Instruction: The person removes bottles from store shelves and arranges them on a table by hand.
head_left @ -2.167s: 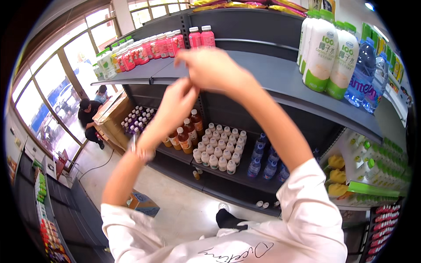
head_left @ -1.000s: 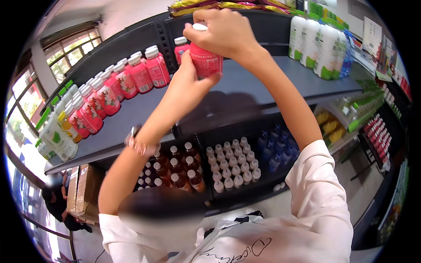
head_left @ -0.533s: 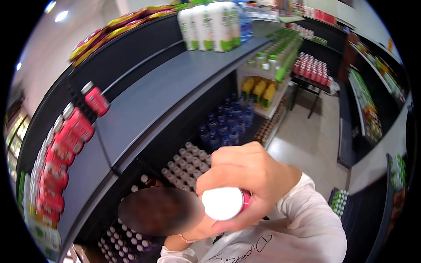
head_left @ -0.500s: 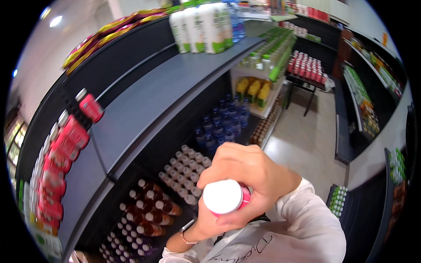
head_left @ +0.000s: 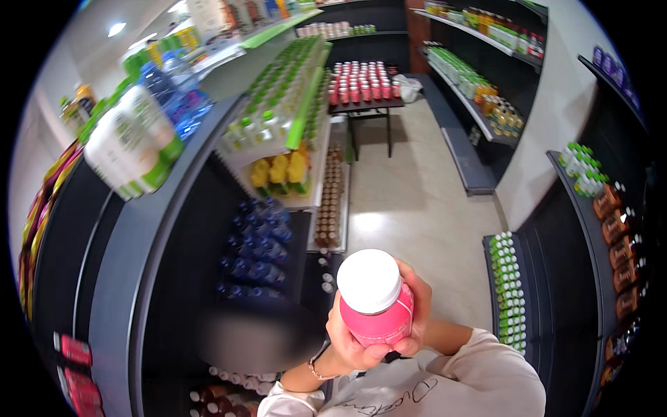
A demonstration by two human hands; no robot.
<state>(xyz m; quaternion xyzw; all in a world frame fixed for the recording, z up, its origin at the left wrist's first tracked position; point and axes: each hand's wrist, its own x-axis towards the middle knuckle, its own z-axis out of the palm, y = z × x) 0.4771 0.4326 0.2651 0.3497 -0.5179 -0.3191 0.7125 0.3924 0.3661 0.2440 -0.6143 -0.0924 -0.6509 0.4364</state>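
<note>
A pink bottle [head_left: 379,323] with a wide white cap stands upright in front of my chest, held between both hands. My left hand [head_left: 347,344], with a bracelet at its wrist, wraps the bottle's near left side. Around its right side curl the fingers of my right hand [head_left: 418,295]. The cap is on, and neither hand covers it. The bottle's bottom is hidden by my hands and shirt.
Left runs a dark shelf [head_left: 121,257] with white-and-green bottle packs [head_left: 132,142] and, below, blue bottles [head_left: 257,240]. Ahead, a dark table [head_left: 375,105] carries rows of pink bottles across a pale aisle floor [head_left: 399,187]. Right shelves hold brown bottles [head_left: 618,226]; low green-capped bottles [head_left: 509,292] stand nearby.
My view has swung right, from the left shelf toward the aisle and table. My right hand has come off the bottle's far upper side to its right side, so more of the bottle shows.
</note>
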